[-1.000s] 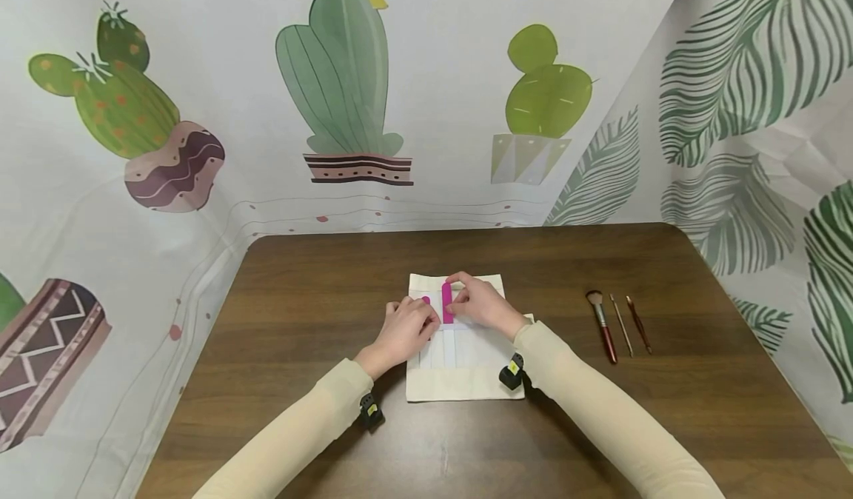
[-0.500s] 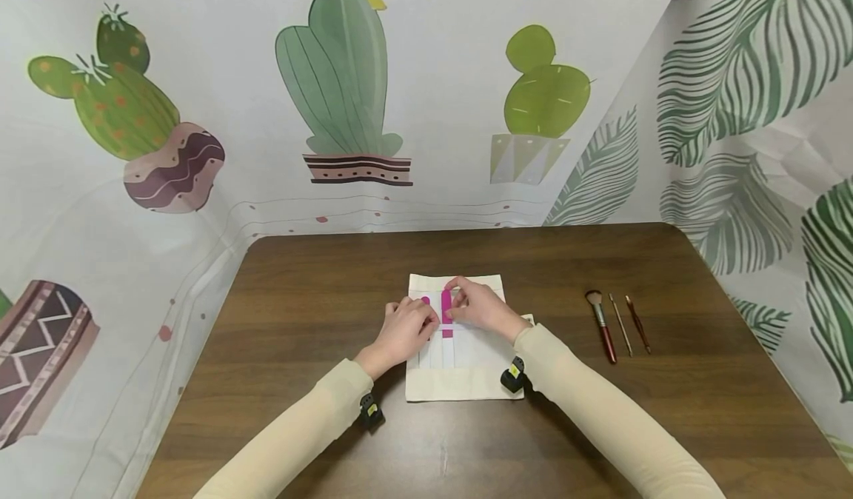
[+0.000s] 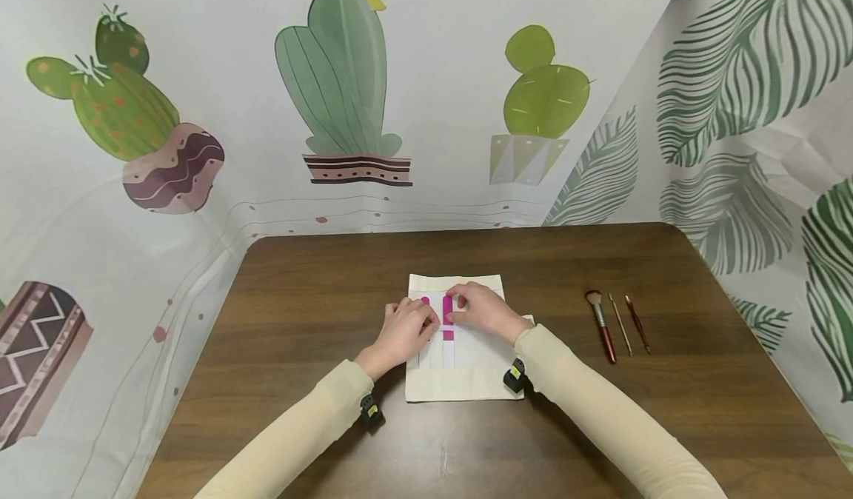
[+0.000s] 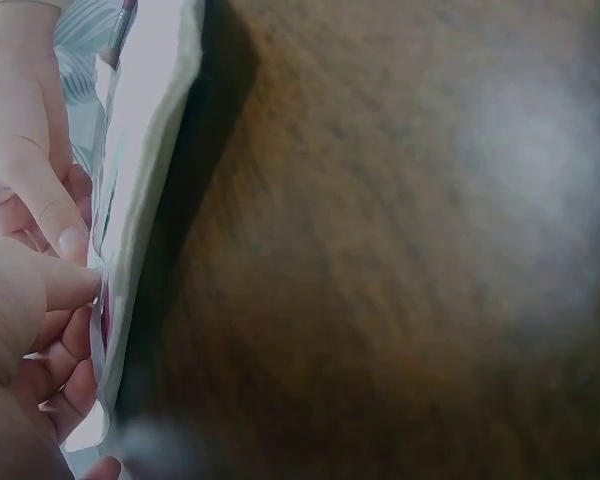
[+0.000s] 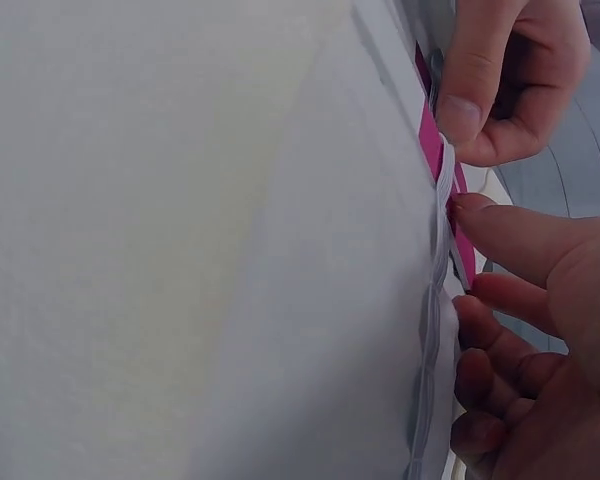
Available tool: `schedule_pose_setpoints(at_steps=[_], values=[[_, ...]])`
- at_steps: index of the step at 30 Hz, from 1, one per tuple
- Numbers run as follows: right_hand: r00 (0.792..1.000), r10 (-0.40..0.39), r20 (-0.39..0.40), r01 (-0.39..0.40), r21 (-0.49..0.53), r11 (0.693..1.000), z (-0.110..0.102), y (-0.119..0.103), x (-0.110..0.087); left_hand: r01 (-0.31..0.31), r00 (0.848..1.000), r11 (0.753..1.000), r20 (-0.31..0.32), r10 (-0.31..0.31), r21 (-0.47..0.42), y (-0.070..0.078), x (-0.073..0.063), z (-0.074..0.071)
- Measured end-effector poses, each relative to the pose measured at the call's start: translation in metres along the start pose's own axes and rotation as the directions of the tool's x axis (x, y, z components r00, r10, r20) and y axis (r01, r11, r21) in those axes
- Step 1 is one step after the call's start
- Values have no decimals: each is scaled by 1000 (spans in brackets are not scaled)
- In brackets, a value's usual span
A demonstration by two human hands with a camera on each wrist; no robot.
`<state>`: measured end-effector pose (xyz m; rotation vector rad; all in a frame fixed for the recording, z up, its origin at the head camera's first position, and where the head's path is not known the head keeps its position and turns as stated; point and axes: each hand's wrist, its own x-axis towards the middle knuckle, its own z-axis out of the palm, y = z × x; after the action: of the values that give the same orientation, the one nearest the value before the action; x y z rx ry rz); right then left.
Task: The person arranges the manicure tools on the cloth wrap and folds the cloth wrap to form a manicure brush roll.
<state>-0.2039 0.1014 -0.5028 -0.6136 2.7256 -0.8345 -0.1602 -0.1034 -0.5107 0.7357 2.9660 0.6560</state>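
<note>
A cream fabric organizer [image 3: 466, 384] lies open on the table, with a white elastic band [image 5: 432, 300] across its middle. My right hand [image 3: 485, 306] holds a flat pink nail file [image 3: 448, 311] between thumb and fingers. The file runs under the band, and its lower end shows below it. My left hand [image 3: 403, 330] pinches the band just left of that file, as the right wrist view shows its thumb and finger on the elastic. A second pink file [image 3: 425, 300] sits at the organizer's left, mostly hidden by the left hand.
On the table's right lie a makeup brush [image 3: 603, 325] with a red handle, a thin metal tool [image 3: 622, 324] and a slim dark red brush [image 3: 638, 326]. The wooden table [image 3: 320, 292] meets a cactus-printed cloth backdrop [image 3: 440, 114] at the back.
The right hand has moved down toward me, sliding the pink nail file under the band until its lower end shows beyond it. The left hand has stayed in place.
</note>
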Motion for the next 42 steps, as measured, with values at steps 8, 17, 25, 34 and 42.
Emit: schedule_pose_setpoints(at_steps=[8, 17, 25, 34, 42], values=[[1000, -15, -23, 16, 22, 1000, -5, 2, -3, -13, 1000, 1000, -28, 13, 1, 4, -1, 1], [996, 17, -89, -9, 92, 996, -19, 17, -17, -37, 999, 999, -2, 36, -23, 13, 4, 6], [991, 37, -127, -24, 97, 995, -35, 30, -34, -50, 998, 999, 29, 49, 10, 21, 8, 9], [986, 20, -166, -6, 83, 997, -49, 49, -54, -84, 996, 996, -2, 84, 25, 22, 11, 14], [983, 54, -177, -46, 47, 998, -63, 69, -77, -75, 997, 996, 12, 74, 39, 25, 12, 9]])
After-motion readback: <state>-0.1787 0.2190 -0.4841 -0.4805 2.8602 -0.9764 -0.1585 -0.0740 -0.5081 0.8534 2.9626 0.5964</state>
